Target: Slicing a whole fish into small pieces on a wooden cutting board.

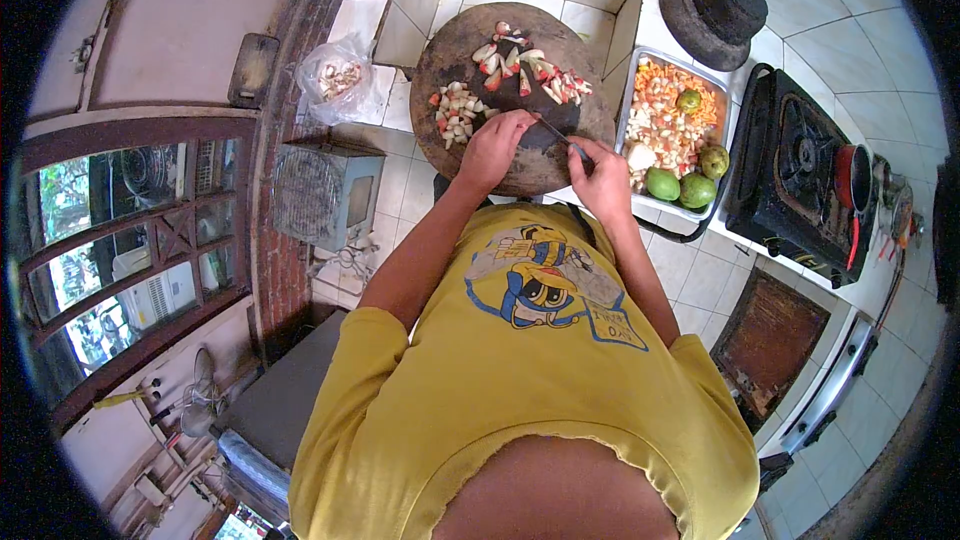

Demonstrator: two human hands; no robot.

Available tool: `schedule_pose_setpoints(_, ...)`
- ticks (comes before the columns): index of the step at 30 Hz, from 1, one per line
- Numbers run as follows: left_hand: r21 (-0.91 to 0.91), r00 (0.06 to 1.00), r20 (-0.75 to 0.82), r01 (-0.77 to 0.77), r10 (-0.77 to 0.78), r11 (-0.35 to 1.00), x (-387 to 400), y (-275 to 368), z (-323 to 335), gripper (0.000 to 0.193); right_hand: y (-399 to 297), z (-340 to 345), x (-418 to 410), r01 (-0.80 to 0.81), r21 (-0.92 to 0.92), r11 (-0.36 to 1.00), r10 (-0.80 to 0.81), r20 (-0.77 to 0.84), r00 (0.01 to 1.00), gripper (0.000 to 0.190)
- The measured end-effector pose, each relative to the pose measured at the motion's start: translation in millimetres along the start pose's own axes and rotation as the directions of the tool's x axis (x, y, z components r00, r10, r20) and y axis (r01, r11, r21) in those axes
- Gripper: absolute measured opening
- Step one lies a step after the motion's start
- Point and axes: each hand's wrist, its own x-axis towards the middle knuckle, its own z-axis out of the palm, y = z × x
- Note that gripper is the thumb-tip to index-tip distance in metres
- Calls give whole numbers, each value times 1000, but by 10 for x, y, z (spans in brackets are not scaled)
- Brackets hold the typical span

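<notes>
My right hand grips a small knife by its dark handle, the blade slanting up and left across a round wooden chopping board. Close to the blade's tip are the bunched fingers of my left hand; whether they pinch a piece is too small to tell. Left of those fingers sits a heap of diced pale fruit. Wedges of red-skinned, white-fleshed fruit lie farther up the board, beside a pile of thin red-edged slices.
A metal tray of chopped fruit and several whole green fruits stands at right. Beyond are a dark stone mortar, a gas stove and a red pan. A plastic bag holding scraps lies left.
</notes>
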Motion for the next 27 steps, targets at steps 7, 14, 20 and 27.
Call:
schedule_pose_setpoints(7,-201,967,63,253,-246,946,23,-4,20,24,40,45,-61,12,85,996,-2,-119,993,24)
schedule_pose_setpoints(14,-217,949,-17,305,-316,928,69,132,64,26,40,135,-166,130,212,969,-123,-46,991,31)
schedule_pose_setpoints(20,-179,937,-43,335,-348,925,129,197,58,27,44,175,-195,89,199,976,-99,44,994,33)
schedule_pose_setpoints(27,-208,948,-56,296,-313,932,110,172,67,24,83,204,-159,75,209,975,-91,65,994,36)
